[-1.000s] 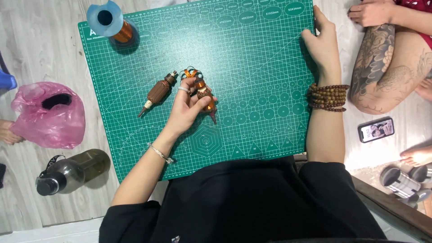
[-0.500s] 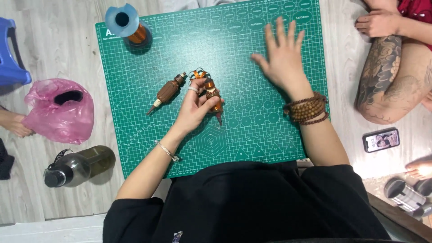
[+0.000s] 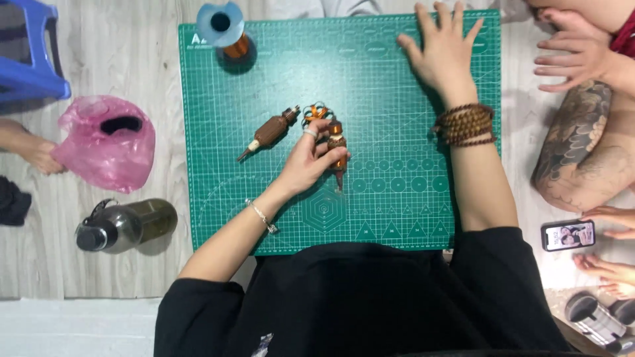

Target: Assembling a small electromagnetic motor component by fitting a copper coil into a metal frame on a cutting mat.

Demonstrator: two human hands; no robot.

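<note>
A green cutting mat (image 3: 397,79) printed with a pale grid, circles and a hexagon covers the pale wood-grain floor in front of the person. On it lie two small brown tools: one wooden-handled tool (image 3: 268,132) with a metal tip lies free and slanted, just left of the left hand, and a second brown tool (image 3: 337,151) with orange bands points toward the person. Orange-handled scissors (image 3: 316,112) sit just above the fingers. A blue spool (image 3: 225,30) wound with coppery wire stands at the mat's far left corner.

The left hand (image 3: 305,162) wears a ring and a thin bracelet; its fingers curl loosely around the banded tool — closed on it, thumb on one side and fingertips on the other, with the tool resting on the mat. The right hand (image 3: 443,49) lies flat and spread on the mat near its far edge, holding nothing, with stacked wooden bead bracelets (image 3: 464,124) on the wrist.

Compared with half a second ago, the right hand has slid up the mat toward the far edge; the left hand and its tool have kept much the same place.

Off the mat, a crumpled pink plastic bag (image 3: 106,142) and a dark bottle (image 3: 122,225) lie to the left, and a phone (image 3: 567,235) lies to the right.
</note>
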